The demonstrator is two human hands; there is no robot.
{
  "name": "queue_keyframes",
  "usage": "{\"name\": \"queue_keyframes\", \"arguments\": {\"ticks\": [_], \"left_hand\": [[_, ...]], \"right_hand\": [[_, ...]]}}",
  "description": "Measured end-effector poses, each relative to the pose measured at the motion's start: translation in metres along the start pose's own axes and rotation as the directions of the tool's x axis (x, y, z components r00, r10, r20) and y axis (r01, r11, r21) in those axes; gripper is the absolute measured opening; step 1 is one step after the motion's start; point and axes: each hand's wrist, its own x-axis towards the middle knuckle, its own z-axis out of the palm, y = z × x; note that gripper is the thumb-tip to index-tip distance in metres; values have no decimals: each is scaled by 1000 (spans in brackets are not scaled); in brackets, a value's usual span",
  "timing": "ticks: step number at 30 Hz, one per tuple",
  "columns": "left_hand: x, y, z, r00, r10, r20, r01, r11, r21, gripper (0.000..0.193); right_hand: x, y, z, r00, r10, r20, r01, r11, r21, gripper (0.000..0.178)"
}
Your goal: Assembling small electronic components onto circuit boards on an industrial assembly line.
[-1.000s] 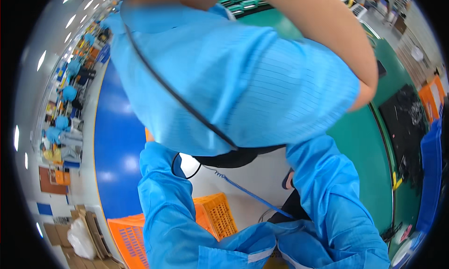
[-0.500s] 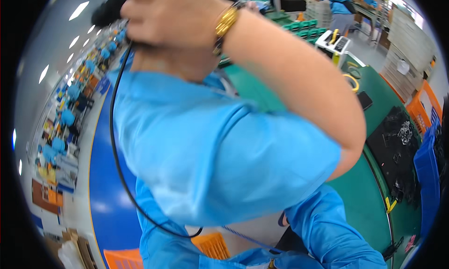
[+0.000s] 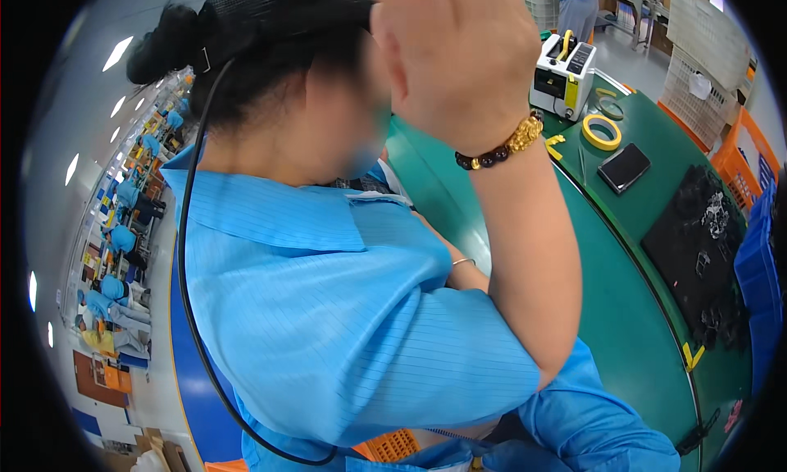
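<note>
Neither of my hands shows. A co-worker in a light blue striped shirt (image 3: pixel 328 308) fills the middle of the view, close in front of me, and hides much of the table. Below, my right sleeve (image 3: pixel 594 423) bends beside the co-worker's elbow, and its hand is hidden. The co-worker's raised hand (image 3: pixel 467 62) wears a bracelet (image 3: pixel 496 148) of dark and gold beads; its fingers run out at the top edge. A black cable (image 3: pixel 187 259) hangs from the co-worker's head down to the lower middle. Another wrist with a thin bangle (image 3: pixel 464 262) shows behind the shirt.
On the green table (image 3: pixel 615 283) stand a white tape dispenser (image 3: pixel 563 74), a yellow tape roll (image 3: pixel 602 132) and a black phone-like device (image 3: pixel 625 168). A black mat (image 3: pixel 697 250) holds small dark parts. A blue bin (image 3: pixel 758 283) and orange crate (image 3: pixel 742 156) line the right.
The co-worker's raised hand has moved right, away from the back of the head. The head is now more in view, and so are the tape dispenser and tape roll.
</note>
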Motion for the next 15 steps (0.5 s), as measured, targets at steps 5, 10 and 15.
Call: {"name": "queue_keyframes", "arguments": {"ticks": [5,10,15], "left_hand": [[-79,-31,49,977,-186,-103,164,967,-194,33],[-167,-58,75,903,-403,-146,323,864,-387,35],[-251,-62,80,771,-625,-124,468,687,-556,38]], "right_hand": [[-49,-5,-20,937,318,146,-332,939,85,30],[-39,-18,-43,909,358,216,-382,920,84,29],[27,-34,-6,970,40,239,-114,946,304,22]]}}
